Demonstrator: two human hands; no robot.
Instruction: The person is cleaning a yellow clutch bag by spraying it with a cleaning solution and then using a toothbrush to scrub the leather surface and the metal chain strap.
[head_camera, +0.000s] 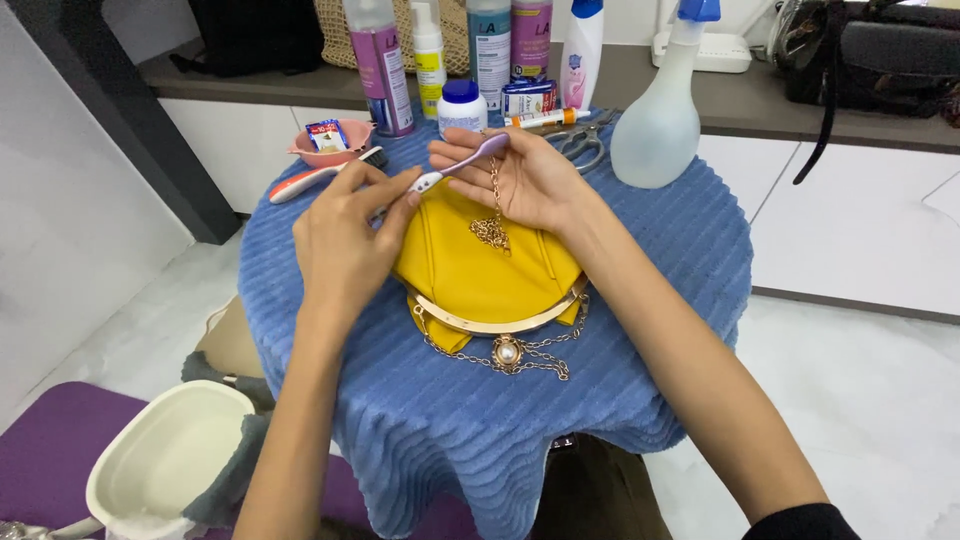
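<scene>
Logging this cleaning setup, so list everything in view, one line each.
Yellow bag: one, yellow with gold frame and pearl clasp, centre of the cloth.
Gold chain: one, hanging from the right hand down onto the bag.
Toothbrush: one, purple and white, held between both hands.
Blue cloth: one, ribbed, covering the round table.
Spray bottle: one, translucent with blue top, back right.
Bottles: about five, mixed colours, back row.
White jar: one, blue lid, back centre.
Pink bowl: one, back left.
Scrub brush: one, orange and white, beside the bowl.
Scissors: one pair, metal, back.
White basin: one, lower left floor.
Left hand: pinching the toothbrush handle.
Right hand: palm up, holding chain.
</scene>
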